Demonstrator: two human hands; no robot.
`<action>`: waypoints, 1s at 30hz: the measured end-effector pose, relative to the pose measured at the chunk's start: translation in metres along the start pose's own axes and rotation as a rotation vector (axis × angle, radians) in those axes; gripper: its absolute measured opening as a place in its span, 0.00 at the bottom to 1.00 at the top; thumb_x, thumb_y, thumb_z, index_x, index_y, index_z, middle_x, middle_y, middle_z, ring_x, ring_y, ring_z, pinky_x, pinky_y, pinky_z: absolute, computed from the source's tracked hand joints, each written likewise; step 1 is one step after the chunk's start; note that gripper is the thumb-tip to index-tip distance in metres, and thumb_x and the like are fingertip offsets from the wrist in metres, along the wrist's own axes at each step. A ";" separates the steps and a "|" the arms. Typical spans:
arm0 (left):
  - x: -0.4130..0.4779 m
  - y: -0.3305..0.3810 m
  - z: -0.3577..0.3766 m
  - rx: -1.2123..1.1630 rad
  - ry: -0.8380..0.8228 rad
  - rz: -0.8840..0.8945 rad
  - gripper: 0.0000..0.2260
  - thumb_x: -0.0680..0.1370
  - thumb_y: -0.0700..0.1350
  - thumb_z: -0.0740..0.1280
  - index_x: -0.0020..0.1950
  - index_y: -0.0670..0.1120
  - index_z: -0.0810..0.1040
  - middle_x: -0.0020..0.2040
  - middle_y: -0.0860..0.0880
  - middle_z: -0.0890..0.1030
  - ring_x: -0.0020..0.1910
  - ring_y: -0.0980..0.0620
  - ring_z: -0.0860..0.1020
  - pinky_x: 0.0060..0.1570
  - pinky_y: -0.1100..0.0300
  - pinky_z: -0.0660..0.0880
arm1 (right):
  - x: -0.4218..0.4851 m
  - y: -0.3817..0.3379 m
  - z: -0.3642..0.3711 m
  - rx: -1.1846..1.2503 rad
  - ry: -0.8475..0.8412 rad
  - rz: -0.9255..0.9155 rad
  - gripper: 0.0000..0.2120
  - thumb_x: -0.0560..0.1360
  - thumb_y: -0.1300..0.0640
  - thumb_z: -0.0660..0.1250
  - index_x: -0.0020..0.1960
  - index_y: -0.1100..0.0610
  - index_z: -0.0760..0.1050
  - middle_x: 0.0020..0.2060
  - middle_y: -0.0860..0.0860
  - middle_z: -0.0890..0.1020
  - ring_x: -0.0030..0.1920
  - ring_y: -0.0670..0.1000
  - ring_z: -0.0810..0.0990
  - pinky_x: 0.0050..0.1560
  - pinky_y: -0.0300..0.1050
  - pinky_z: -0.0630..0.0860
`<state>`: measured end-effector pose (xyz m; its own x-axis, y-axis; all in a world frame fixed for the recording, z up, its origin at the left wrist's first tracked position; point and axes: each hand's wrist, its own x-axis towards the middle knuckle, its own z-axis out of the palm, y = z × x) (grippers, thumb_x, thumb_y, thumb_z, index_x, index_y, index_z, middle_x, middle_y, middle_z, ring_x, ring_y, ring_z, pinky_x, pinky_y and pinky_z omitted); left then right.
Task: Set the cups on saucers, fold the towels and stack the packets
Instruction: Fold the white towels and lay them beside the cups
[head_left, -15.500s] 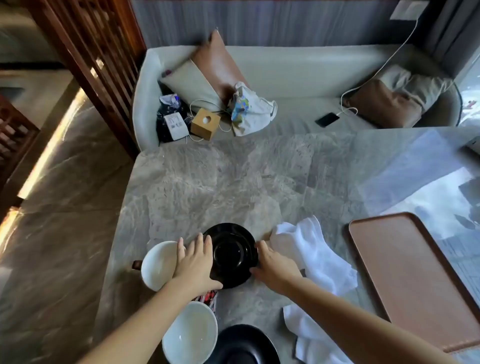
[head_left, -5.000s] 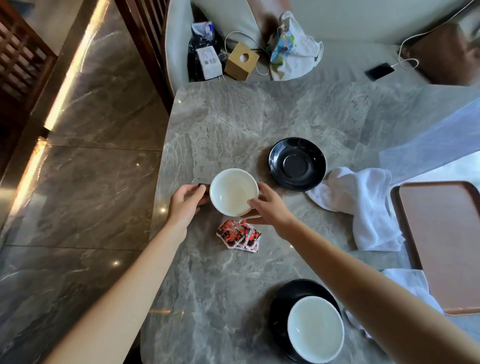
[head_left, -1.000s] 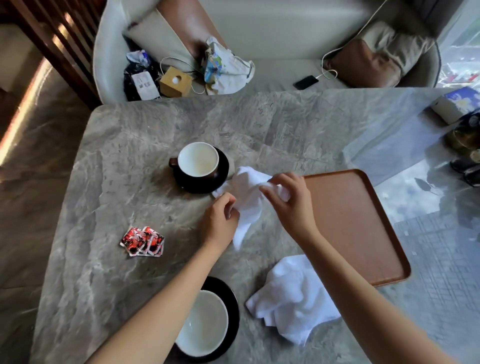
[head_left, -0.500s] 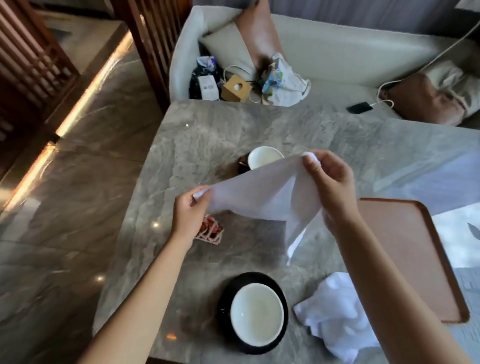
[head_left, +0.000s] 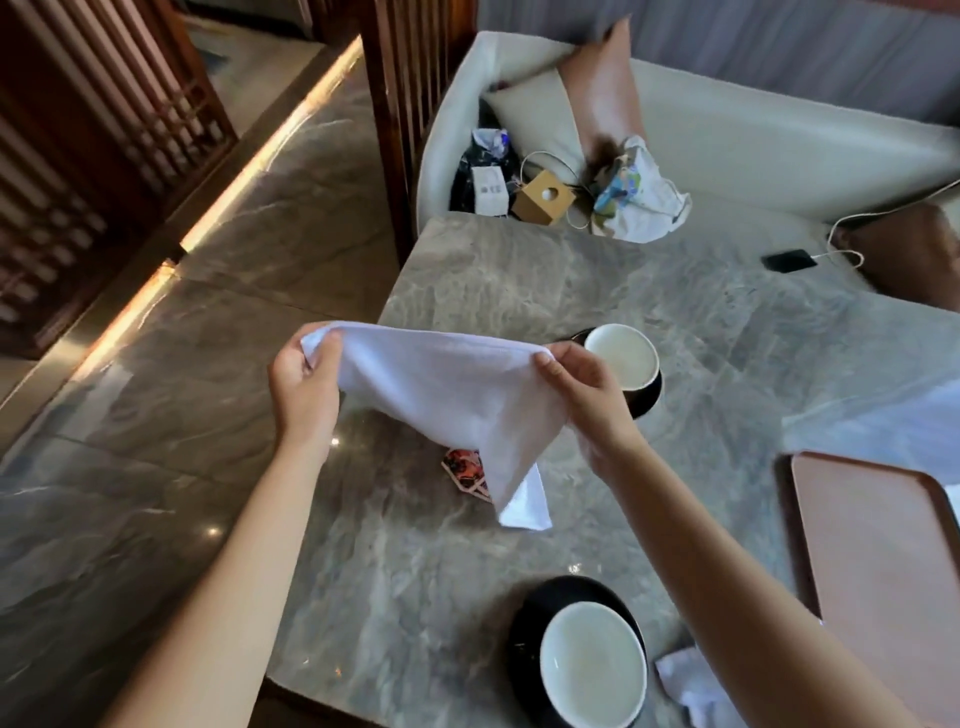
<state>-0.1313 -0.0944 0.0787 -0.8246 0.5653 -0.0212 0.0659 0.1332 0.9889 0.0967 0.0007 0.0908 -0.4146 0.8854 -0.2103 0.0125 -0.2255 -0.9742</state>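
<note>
A white towel (head_left: 457, 395) hangs spread in the air above the marble table (head_left: 727, 332). My left hand (head_left: 304, 387) pinches its left corner and my right hand (head_left: 587, 400) pinches its right corner; a loose corner droops toward the table. Red packets (head_left: 465, 467) lie on the table, partly hidden behind the towel. One white cup (head_left: 623, 356) stands on a black saucer (head_left: 647, 397) just beyond my right hand. A second white cup (head_left: 595, 665) sits on a black saucer (head_left: 524, 629) at the near edge. A second towel (head_left: 691, 686) lies crumpled beside it, mostly hidden by my right arm.
A brown tray (head_left: 878, 561) lies at the table's right side. Beyond the table stands a pale sofa (head_left: 753, 156) with cushions, a bag, a small box and a phone on a cable. A wooden screen and polished floor lie to the left.
Both hands have drawn the towel's top edge tighter and shifted it left, out past the table's left edge. The towel now hangs lower over the packets. The view has swung right.
</note>
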 end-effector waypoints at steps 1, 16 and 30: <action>0.002 0.006 -0.003 0.009 0.005 0.004 0.16 0.77 0.45 0.63 0.38 0.66 0.77 0.35 0.67 0.80 0.36 0.75 0.75 0.36 0.77 0.71 | 0.004 -0.003 0.004 0.009 -0.005 -0.007 0.08 0.77 0.56 0.65 0.39 0.52 0.76 0.31 0.45 0.77 0.33 0.42 0.73 0.32 0.32 0.68; 0.048 0.085 -0.021 -0.093 -0.069 0.193 0.05 0.77 0.48 0.62 0.41 0.53 0.74 0.36 0.54 0.71 0.33 0.66 0.72 0.34 0.73 0.68 | 0.049 -0.095 0.031 -0.010 0.003 -0.357 0.06 0.75 0.57 0.66 0.40 0.51 0.76 0.31 0.42 0.80 0.33 0.42 0.75 0.36 0.35 0.72; -0.011 -0.008 -0.058 -0.079 -0.381 -0.434 0.03 0.77 0.43 0.64 0.45 0.49 0.75 0.51 0.47 0.78 0.42 0.54 0.80 0.36 0.62 0.77 | 0.001 -0.034 -0.044 -0.280 -0.529 0.056 0.04 0.69 0.59 0.68 0.41 0.60 0.77 0.33 0.54 0.78 0.34 0.50 0.75 0.31 0.38 0.71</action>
<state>-0.1557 -0.1489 0.0792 -0.5052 0.7277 -0.4639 -0.2869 0.3654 0.8856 0.1362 0.0267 0.1198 -0.8021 0.5365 -0.2623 0.2567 -0.0868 -0.9626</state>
